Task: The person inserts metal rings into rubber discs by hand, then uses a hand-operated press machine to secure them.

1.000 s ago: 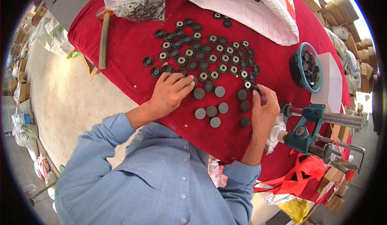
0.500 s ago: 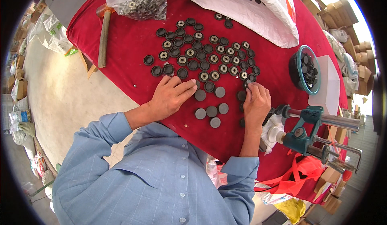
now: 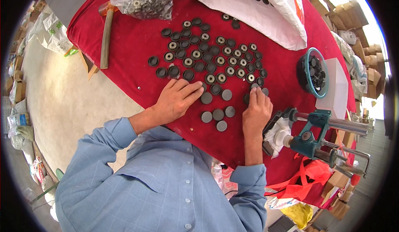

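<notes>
My left hand [image 3: 176, 99] lies on the red cloth with its fingers stretched out. Its fingertips touch a dark round cap [image 3: 203, 87] that they partly cover. My right hand [image 3: 257, 112] reaches forward, fingers extended, tips against a dark cap [image 3: 254, 86]; another cap [image 3: 264, 91] sits beside its fingers. Between the hands, several grey caps lie flat side up, one of them a cap [image 3: 218, 114] in the middle. Beyond them many open black caps [image 3: 198, 66] are spread out, and several hold metal bearings [image 3: 220, 60].
A hammer [image 3: 107, 38] lies at the far left beside a clear bag of bearings [image 3: 151, 5]. A white sack [image 3: 266, 24] lies at the back. To the right stand a blue-rimmed bowl of black parts [image 3: 309, 76], a white box [image 3: 336, 84] and a green metal press [image 3: 309, 138].
My right hand has shifted slightly left and downward, and its pinching fingers have straightened over the cap. The left hand stays in place.
</notes>
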A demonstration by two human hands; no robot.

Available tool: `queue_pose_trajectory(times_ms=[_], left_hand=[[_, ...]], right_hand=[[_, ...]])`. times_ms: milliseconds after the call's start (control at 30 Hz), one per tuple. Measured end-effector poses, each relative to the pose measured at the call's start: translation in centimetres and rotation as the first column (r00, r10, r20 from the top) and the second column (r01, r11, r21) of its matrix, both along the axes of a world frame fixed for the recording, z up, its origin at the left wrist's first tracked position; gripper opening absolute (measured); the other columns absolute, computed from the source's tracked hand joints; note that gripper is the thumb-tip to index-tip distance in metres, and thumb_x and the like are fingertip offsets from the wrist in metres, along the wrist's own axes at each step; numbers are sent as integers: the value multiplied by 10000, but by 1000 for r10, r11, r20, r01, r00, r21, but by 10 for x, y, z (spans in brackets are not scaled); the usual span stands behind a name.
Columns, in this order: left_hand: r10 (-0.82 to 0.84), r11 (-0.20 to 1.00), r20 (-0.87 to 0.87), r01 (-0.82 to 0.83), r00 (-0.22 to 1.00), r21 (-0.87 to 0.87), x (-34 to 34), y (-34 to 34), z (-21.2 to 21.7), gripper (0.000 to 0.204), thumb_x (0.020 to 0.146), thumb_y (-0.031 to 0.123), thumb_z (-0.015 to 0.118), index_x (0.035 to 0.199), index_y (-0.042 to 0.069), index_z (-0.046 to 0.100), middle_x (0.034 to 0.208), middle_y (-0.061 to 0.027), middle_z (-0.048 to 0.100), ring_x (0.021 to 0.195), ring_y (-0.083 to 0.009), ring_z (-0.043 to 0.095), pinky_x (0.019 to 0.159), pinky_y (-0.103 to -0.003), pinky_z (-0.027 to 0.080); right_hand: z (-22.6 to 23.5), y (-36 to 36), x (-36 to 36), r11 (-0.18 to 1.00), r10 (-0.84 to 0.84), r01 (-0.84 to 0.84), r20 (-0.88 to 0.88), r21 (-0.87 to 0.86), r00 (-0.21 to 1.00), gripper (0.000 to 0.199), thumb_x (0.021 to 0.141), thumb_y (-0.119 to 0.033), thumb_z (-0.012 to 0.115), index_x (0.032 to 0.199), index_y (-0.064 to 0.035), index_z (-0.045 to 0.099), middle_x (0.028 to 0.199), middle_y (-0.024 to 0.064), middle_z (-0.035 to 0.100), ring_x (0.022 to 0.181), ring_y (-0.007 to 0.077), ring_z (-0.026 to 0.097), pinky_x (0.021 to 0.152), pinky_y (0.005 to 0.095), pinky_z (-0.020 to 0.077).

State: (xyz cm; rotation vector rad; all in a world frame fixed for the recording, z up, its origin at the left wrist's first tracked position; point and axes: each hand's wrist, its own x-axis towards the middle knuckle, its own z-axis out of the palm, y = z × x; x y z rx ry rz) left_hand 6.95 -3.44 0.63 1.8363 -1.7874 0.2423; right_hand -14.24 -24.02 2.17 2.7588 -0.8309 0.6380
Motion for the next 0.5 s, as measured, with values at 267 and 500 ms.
queue_pose_trajectory(times_ms=[267, 500], left_hand=[[242, 954, -207, -272, 948, -128, 20, 4, 7, 422, 841, 22, 796, 1254, 46, 712, 1287, -110, 679, 1056, -326, 630, 878, -445, 507], [280, 960, -187, -279, 942, 33, 35, 11, 8, 420, 846, 111, 852, 1244, 47, 732, 1241, -92, 661, 1089, -305, 610, 902, -446, 494]], right_hand=[[15, -29, -1, 977, 25, -28, 15, 213, 1000, 168, 930, -55, 671, 1082, -48, 742, 1108, 98, 730, 1043, 317, 691, 894, 454, 529], [23, -66, 20, 911, -223, 245, -104, 330, 969, 221, 935, -196, 783, 1099, -51, 750, 1027, 119, 762, 1004, 353, 722, 863, 485, 546]])
